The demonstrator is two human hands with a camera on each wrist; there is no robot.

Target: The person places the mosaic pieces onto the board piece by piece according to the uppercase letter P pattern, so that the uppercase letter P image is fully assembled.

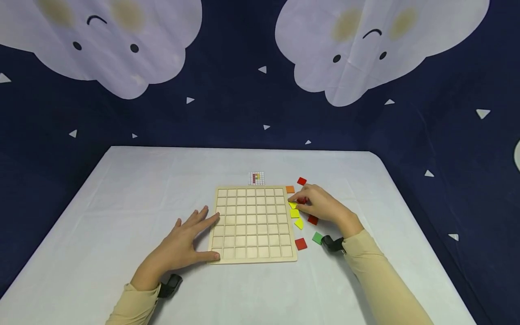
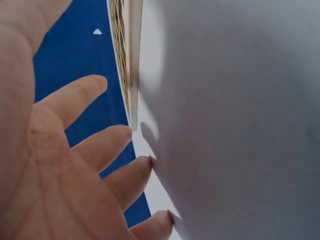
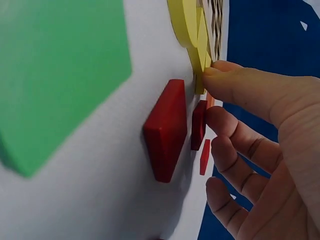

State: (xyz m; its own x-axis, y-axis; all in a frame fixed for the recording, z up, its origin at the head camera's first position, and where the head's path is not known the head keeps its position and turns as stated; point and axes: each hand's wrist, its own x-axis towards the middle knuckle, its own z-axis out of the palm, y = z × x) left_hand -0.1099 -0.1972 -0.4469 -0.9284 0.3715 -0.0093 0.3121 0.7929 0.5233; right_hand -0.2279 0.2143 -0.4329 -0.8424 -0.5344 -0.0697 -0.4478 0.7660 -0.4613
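Note:
On the white table lies a pale wooden grid board (image 1: 251,224) with bare square cells. My left hand (image 1: 178,243) rests at its left side, fingers spread, with the thumb and index fingertips on the edge. At the board's right side, my right hand (image 1: 322,205) pinches a yellow tile (image 1: 292,205) between thumb and index finger; the other fingers curl loosely. Just below it are a yellow square tile (image 1: 294,213) and a yellow tile with a rounded side (image 1: 299,224). A red tile (image 1: 302,200) lies under the right fingers, partly hidden.
A small printed card with a coloured grid pattern (image 1: 256,178) lies behind the board. Along the right side are an orange tile (image 1: 290,189), a green tile (image 1: 317,238) by the right wrist, and more red tiles (image 1: 301,243). A dark blue cloth with clouds hangs behind.

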